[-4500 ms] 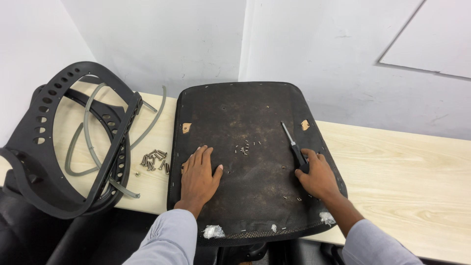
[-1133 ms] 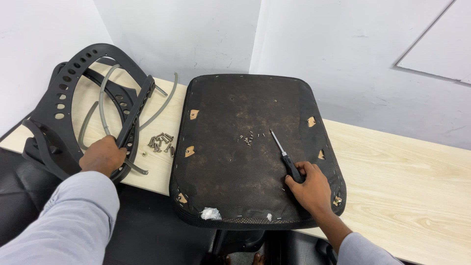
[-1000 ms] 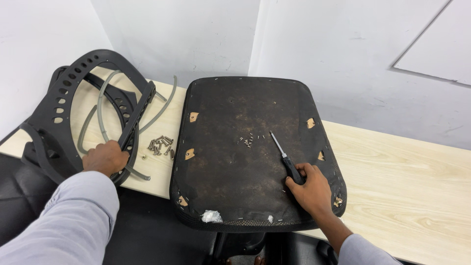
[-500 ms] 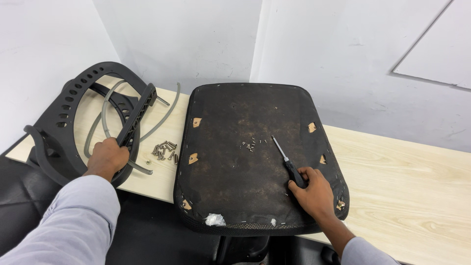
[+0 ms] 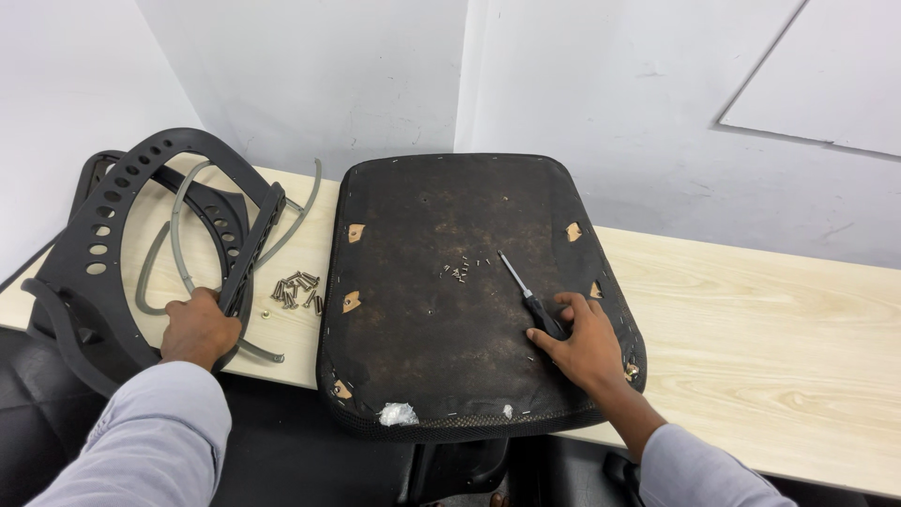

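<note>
A dark, worn chair seat base [image 5: 441, 310] lies upside down on the light wooden table [image 5: 779, 319], overhanging its front edge. My right hand [image 5: 584, 340] rests on the seat base and grips the black handle of a screwdriver [image 5: 527, 296], whose shaft points up and left toward some small staples or screws [image 5: 460, 270]. My left hand [image 5: 197, 327] grips the lower edge of a black perforated plastic chair frame [image 5: 122, 239] at the table's left end. Grey curved strips [image 5: 178, 253] lie inside that frame.
A small pile of screws [image 5: 296, 289] sits on the table between the frame and the seat base. White walls stand right behind the table. Black chair parts [image 5: 450, 465] show below the table's front edge.
My left hand left the seat base and went left to grip the black frame. My right hand stays on the screwdriver. The view shifted slightly.
</note>
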